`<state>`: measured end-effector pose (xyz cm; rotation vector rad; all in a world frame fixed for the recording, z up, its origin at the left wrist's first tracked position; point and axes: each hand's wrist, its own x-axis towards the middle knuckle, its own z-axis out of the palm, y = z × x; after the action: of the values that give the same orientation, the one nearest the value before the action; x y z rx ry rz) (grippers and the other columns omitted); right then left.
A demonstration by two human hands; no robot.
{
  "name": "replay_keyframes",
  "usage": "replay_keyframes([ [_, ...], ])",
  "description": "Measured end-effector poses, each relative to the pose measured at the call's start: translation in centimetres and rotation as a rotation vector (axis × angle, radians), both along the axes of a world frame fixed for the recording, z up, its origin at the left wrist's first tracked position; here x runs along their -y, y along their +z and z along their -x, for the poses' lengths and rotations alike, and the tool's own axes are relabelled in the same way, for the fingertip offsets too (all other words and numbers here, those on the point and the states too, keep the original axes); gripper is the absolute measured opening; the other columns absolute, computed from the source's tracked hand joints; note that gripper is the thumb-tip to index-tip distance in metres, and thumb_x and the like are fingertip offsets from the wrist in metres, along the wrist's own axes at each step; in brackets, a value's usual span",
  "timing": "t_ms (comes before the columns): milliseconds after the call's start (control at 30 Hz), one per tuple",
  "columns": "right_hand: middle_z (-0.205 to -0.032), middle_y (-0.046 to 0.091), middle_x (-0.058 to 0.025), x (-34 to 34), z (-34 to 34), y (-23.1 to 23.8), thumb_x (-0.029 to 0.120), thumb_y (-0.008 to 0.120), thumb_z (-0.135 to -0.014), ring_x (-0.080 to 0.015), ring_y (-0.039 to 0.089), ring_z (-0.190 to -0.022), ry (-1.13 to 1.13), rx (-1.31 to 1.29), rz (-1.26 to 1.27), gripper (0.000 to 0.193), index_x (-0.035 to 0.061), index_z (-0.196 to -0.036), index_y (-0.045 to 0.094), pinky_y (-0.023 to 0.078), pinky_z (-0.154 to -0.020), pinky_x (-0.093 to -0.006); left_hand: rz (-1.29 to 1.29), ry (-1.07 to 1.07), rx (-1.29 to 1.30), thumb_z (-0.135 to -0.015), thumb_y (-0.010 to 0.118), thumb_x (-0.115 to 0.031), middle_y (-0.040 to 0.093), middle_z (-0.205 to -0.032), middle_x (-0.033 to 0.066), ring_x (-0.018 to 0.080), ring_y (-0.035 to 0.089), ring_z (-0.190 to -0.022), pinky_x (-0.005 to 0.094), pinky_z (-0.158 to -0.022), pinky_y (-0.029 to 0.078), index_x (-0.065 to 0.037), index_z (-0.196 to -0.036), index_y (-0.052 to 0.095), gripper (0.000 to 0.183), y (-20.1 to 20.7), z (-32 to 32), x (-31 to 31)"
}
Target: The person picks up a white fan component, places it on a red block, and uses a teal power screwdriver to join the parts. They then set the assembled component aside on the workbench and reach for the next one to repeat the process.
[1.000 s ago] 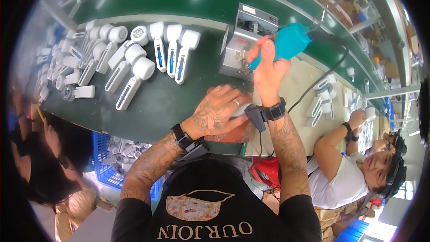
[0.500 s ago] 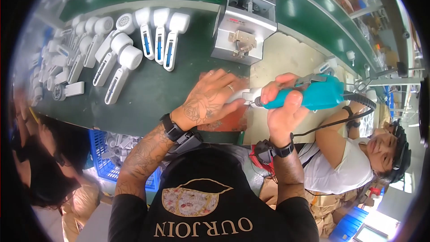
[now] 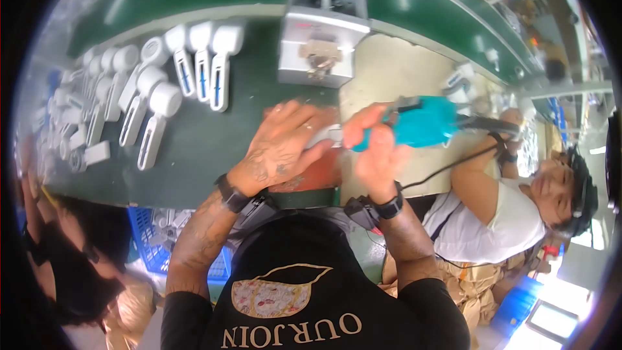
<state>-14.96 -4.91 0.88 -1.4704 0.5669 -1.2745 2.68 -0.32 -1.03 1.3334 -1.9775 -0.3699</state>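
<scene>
My left hand [image 3: 280, 142] is closed round a white plastic part [image 3: 329, 135], most of it hidden under the fingers, above the reddish patch of the bench. My right hand [image 3: 379, 149] grips a teal electric screwdriver [image 3: 427, 120], held level with its cable end to the right. Its front end points left at the white part. Blur and my fingers hide the bit, so whether it touches the part I cannot tell.
Several white handheld fans [image 3: 155, 113] lie on the green bench at left. A grey machine [image 3: 317, 45] stands beyond my hands. A blue crate [image 3: 146, 246] of parts sits below the bench edge. A co-worker in white [image 3: 486, 220] is close at right; another person is at left.
The view has swung, so the bench, fans and machine appear farther left. Both hands keep their holds, and the screwdriver and right hand are now blurred by motion.
</scene>
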Motion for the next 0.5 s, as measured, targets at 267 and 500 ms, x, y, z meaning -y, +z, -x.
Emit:
replay_keyframes([
  [267,-0.079,0.06,-0.0058,-0.6,-0.6,2.0,0.023,0.056,-0.102,-0.013,0.058,-0.069,-0.058,-0.035,-0.131,0.024,-0.0009,-0.105,0.055,0.046,-0.061,-0.0276,0.047,0.008,-0.022,-0.083,0.072,-0.021,0.061,-0.12,0.0079,0.0309,0.058,-0.108,0.044,-0.093,0.044,-0.011,-0.126,0.063,0.044,0.5,0.7,-0.3],
  [500,-0.075,0.059,-0.0074,-1.4,3.1,4.8,0.04,0.057,-0.101,-0.017,0.058,-0.066,-0.283,0.159,-0.024,0.044,-0.0019,-0.112,0.053,0.047,-0.06,-0.0299,0.23,-0.074,0.087,-0.075,0.079,-0.01,0.065,-0.107,0.0104,0.0353,0.061,-0.094,0.0451,-0.079,0.048,-0.007,-0.109,0.064,0.037,1.3,2.0,-2.1],
])
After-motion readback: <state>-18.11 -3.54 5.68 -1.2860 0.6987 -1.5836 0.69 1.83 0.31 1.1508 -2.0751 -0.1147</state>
